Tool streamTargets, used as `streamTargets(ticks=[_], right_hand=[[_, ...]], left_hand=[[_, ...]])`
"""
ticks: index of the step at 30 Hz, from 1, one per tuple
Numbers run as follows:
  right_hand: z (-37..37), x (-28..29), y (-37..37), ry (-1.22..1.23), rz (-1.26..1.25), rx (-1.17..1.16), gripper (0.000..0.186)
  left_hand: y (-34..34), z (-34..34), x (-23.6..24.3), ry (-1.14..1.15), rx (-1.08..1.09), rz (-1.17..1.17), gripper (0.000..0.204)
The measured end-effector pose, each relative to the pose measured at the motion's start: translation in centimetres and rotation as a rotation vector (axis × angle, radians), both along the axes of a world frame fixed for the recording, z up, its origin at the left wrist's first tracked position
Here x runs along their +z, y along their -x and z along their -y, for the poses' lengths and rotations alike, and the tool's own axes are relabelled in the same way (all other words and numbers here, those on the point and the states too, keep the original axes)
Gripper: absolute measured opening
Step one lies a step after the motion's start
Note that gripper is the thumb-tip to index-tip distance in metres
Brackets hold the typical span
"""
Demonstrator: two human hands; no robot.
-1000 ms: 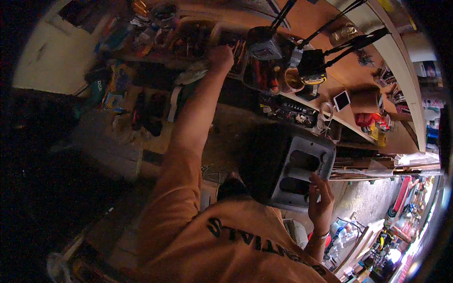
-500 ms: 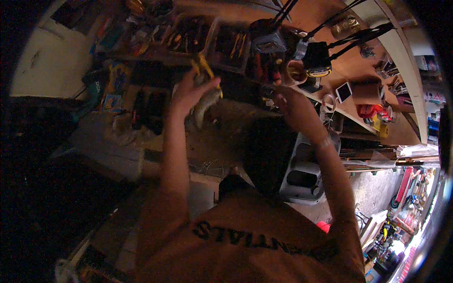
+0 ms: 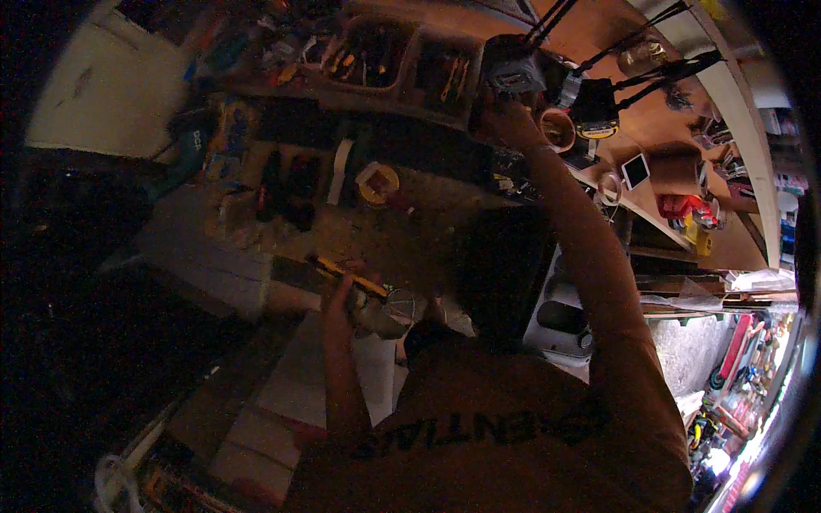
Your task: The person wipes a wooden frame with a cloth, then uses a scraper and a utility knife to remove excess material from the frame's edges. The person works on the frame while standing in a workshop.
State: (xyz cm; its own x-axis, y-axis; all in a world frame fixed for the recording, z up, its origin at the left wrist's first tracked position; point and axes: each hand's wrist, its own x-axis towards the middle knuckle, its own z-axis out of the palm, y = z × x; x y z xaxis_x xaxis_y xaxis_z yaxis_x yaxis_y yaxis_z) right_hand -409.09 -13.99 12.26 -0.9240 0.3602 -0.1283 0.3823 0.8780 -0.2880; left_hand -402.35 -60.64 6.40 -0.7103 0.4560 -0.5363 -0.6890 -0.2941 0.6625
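Left hand (image 3: 338, 292): your fingers curl around a yellow-and-black hand tool (image 3: 366, 284), held aslant in front of your shirt (image 3: 487, 393).
Worktop (image 3: 432, 201): a round yellow-rimmed item (image 3: 378, 184) lies near a pale strip (image 3: 340, 171).
Right hand (image 3: 513, 126): yours is just beside a tan ring (image 3: 568, 125); shadow hides its fingers, so opening and grip cannot be told.
Back bins (image 3: 409, 64): yellow-handled tools (image 3: 457, 79) lie inside.

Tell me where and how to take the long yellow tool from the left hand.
Pinch the long yellow tool across its lower-right end, probably best from the right: the shape is slim, and that end juts past the left hand.
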Motion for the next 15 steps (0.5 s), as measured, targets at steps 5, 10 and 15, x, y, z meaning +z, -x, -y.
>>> streamTargets(ticks=[5,10,15], right_hand=[[2.7,6.4,-11.6,0.748,-0.222,-0.131,0.05],[6.7,13.3,-21.6,1.399,-0.209,0.004,0.052],[8.5,16.9,-25.6,1.531,-0.224,0.061,0.052]], left_hand=[[0.4,-1.3,5.1,0.071,0.104,0.142,0.028],[2.1,-8.3,10.2,0.118,-0.163,-0.229,0.018],[1.1,-14.6,19.1,-0.074,-0.339,-0.555,0.021]])
